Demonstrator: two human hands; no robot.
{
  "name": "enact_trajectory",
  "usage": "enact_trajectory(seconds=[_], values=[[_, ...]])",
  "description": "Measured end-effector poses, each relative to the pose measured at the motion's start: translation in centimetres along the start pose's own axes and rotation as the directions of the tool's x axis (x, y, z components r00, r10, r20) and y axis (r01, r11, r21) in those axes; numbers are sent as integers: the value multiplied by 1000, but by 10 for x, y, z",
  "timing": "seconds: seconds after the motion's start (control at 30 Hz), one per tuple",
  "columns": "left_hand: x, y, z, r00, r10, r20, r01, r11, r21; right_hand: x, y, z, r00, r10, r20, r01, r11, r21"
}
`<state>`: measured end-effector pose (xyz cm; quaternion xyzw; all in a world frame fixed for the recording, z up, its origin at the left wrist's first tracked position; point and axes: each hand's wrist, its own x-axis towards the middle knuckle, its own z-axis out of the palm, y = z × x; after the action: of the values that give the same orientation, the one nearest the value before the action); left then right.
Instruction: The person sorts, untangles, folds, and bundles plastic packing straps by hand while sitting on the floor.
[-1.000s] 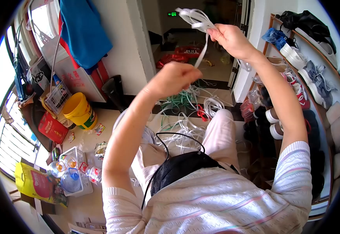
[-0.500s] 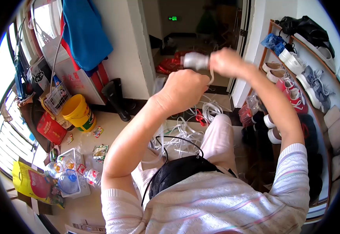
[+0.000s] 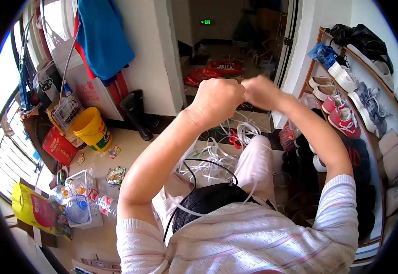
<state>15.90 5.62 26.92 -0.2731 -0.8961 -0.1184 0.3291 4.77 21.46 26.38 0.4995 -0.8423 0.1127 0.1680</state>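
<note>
"Anything readable?"

"Red 火器 on the panel (image 3: 88, 98)."

"And the strips (image 3: 213, 157)?"

"Heaped on the floor (image 3: 139, 153). Left hand (image 3: 221, 99) and right hand (image 3: 263, 93) are curled close together; I can't see what they grip."

"Smallest?"

"Green arrow sign (image 3: 205, 22)."

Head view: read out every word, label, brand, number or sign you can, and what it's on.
"火器": in red on the white panel; characters around it unclear.
Left-pointing arrow and a figure, no legible word: green sign.
Too blurred or small to read: print on the yellow bucket, red package and yellow bag.
</note>
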Motion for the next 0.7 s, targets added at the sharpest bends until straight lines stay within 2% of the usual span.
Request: enact_trajectory(seconds=[0.03,0.07,0.17,0.23,0.27,0.3,0.4,0.47,0.5,0.53,0.57,0.6,0.63,0.7], values=[[-3,-4,-3,998,67,-22,-67,998,-9,-8,-8,7,989,-39,145,32,998,48],[-7,-9,-3,998,46,-41,-55,969,-243,-15,-19,5,970,-44,240,1,985,175],[-27,-12,5,985,-88,148,144,892,-428,-30,-36,-9,851,-137,507,-120,889,441],[-36,-6,7,941,-120,317,236,903,-359,-39,-39,-7,732,-134,668,-294,823,487],[-37,-8,9,906,-121,405,307,848,-432,-44,-36,-2,679,-173,714,-420,706,571],[-39,-10,10,864,-112,491,381,782,-492,-46,-35,-4,665,-225,712,-443,648,619],[-46,-13,12,690,-108,716,681,430,-592,-55,-35,-17,630,-370,682,-538,425,728],[-54,-9,24,765,-27,644,641,122,-757,-63,-34,-15,724,-453,521,-407,329,852],[-58,-10,33,804,-2,595,595,-41,-803,-64,-35,-23,743,-450,495,-408,282,868],[-57,-20,37,732,213,647,681,-240,-692,-63,-36,-34,791,-401,462,-375,280,884],[-64,-14,46,773,100,626,624,-291,-725,-60,-33,-42,835,-350,425,-340,281,898],[-66,-5,56,793,1,610,594,-229,-771,-58,-25,-36,913,-291,286,-256,136,957],[-66,4,64,808,-96,582,564,-159,-810,-55,-19,-35,947,-203,250,-229,122,966],[-63,12,69,770,-100,631,637,183,-749,-44,-2,-27,953,37,302,-291,398,870]])
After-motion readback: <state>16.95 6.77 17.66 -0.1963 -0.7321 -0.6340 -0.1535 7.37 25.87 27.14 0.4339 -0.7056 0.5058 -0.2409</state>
